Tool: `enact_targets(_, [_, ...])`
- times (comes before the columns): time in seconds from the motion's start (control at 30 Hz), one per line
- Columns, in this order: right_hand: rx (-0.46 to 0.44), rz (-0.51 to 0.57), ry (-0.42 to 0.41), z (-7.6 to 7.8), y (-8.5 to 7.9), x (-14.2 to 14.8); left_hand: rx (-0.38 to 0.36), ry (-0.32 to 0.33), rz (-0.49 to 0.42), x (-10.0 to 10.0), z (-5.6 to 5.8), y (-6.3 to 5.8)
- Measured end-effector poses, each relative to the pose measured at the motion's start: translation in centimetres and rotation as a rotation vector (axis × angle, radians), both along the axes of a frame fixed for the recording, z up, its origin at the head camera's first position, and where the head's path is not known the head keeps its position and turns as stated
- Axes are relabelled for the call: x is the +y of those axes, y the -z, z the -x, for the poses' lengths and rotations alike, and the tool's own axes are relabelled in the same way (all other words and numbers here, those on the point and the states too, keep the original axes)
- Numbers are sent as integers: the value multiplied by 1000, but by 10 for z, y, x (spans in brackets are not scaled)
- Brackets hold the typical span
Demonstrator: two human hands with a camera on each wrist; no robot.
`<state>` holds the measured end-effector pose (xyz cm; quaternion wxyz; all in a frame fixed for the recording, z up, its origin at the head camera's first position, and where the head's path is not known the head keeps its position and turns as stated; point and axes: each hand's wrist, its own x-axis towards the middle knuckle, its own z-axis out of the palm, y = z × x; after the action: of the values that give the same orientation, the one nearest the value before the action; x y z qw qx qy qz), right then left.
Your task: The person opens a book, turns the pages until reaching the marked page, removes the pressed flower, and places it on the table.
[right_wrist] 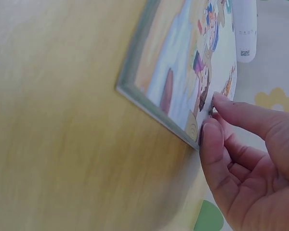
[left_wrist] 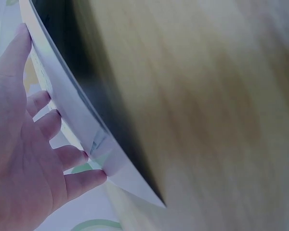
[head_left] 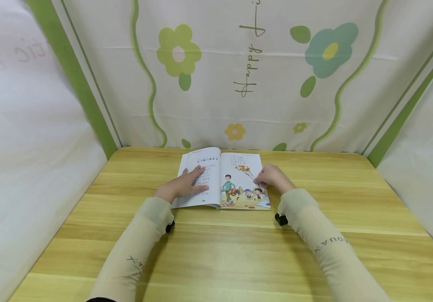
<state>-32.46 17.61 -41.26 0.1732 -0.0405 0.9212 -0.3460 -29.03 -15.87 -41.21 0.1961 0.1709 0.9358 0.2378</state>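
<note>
An open picture book (head_left: 244, 203) lies near the table's far edge. Its left page (head_left: 210, 197) bears printed text and bulges up toward the spine. Across that page my left hand (head_left: 181, 185) rests with fingers spread; in the left wrist view, the fingertips (left_wrist: 94, 178) press against the paper. Drawn figures and a leafy twig fill the right page. At the outer edge of that page, my right hand (head_left: 273, 177) pinches the paper between thumb and forefinger. The right wrist view shows the thumb and finger meeting at the edge, with the other fingers (right_wrist: 238, 171) curled behind.
The book stands on a wood-grain table (head_left: 216, 256). A white cloth (head_left: 216, 105) with printed flowers and lettering hangs right behind the table, and pale cloth walls (head_left: 31, 147) with green trim rise on both sides. Both forearms wear light sleeves (head_left: 314, 235) with dark wrist devices below.
</note>
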Motion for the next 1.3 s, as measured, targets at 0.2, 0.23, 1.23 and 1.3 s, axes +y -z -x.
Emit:
enact_targets(0.2, [-1, -4, -10, 0, -1, 1, 1, -3, -2, 0, 1, 1])
enact_targets(0.23, [-1, -5, -8, 0, -2, 1, 2, -3, -2, 1, 1, 1])
enact_targets(1.23, [-173, 484, 131, -2, 0, 32, -2, -7, -3, 1, 1, 1])
enact_targets(1.3, [-174, 508, 124, -3, -1, 38, -3, -9, 1, 0, 1, 2])
